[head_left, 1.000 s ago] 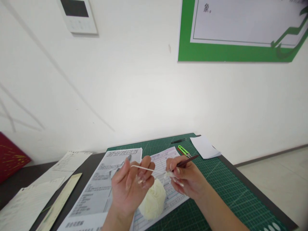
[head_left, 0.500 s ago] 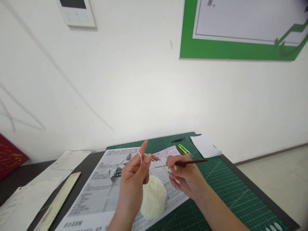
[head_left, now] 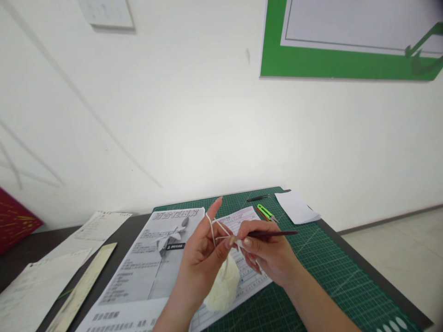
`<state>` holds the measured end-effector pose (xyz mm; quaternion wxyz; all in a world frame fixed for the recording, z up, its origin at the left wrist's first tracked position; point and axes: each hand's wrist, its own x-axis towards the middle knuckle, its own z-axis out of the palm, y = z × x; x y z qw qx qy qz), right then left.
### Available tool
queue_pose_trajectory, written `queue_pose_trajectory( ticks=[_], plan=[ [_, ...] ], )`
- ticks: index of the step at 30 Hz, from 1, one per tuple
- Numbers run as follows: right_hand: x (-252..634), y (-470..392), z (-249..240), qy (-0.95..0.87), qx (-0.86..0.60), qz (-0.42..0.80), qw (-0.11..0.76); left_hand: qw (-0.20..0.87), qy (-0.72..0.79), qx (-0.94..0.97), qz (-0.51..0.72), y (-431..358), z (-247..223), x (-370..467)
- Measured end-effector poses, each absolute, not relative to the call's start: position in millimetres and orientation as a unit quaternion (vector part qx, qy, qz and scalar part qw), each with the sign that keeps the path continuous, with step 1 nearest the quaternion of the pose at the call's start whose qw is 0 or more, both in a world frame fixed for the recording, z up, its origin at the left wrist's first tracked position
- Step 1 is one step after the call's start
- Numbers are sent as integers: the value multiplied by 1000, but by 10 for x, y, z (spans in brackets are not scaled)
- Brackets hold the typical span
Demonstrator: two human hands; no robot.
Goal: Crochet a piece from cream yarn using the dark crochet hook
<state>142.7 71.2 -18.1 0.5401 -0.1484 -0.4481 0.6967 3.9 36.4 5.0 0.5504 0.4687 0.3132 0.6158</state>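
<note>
My left hand (head_left: pixel 204 249) has its index finger raised with white yarn (head_left: pixel 210 226) looped round it, while its thumb and another finger pinch the yarn. My right hand (head_left: pixel 268 249) grips a crochet hook (head_left: pixel 287 233) by its dark brown handle; the fingertips of both hands meet, and the hook's tip is hidden there. Below and between the hands, a cream yarn ball (head_left: pixel 223 288) rests on a lined printed sheet (head_left: pixel 247 276). Strands run from the fingers down toward the ball.
A green cutting mat (head_left: pixel 332 276) carries green snips (head_left: pixel 265 212), black tweezers (head_left: pixel 258 198) and white paper (head_left: pixel 296 207). A printed flower sheet (head_left: pixel 138 276) lies left of my hands. Farther left are a ruler (head_left: pixel 83 286) and handwritten pages (head_left: pixel 44 286).
My left hand has moved right and now touches my right hand at the fingertips. The hook's thin metal end, visible before, is now hidden. The view has shifted slightly.
</note>
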Motion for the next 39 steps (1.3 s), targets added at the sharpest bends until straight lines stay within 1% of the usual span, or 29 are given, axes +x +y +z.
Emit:
queue_pose_trajectory(
  ticks=[3, 9, 11, 14, 17, 21, 27, 35, 39],
  plan=[
    [1423, 706, -179, -455, -149, 688, 545, 551, 292, 467, 627, 359, 47, 43],
    [1384, 694, -179, -439, -146, 663, 588, 556, 259, 484, 624, 395, -27, 55],
    [1369, 697, -191, -427, -145, 664, 597, 543, 258, 505, 620, 426, -56, 54],
    [1360, 709, -211, -422, -162, 645, 616, 501, 281, 524, 629, 449, -68, 62],
    [1359, 719, -215, -424, -183, 623, 632, 474, 328, 496, 649, 417, -28, 89],
    [1351, 705, -197, -408, -201, 627, 633, 469, 370, 460, 657, 358, 24, 123],
    [1300, 684, -201, -355, -221, 637, 647, 412, 408, 482, 657, 364, -28, 134],
    [1257, 641, -203, -296, -223, 634, 679, 447, 390, 418, 688, 351, -54, 219],
    [1251, 606, -197, -282, -222, 624, 694, 473, 384, 405, 682, 333, -41, 239]
  ],
)
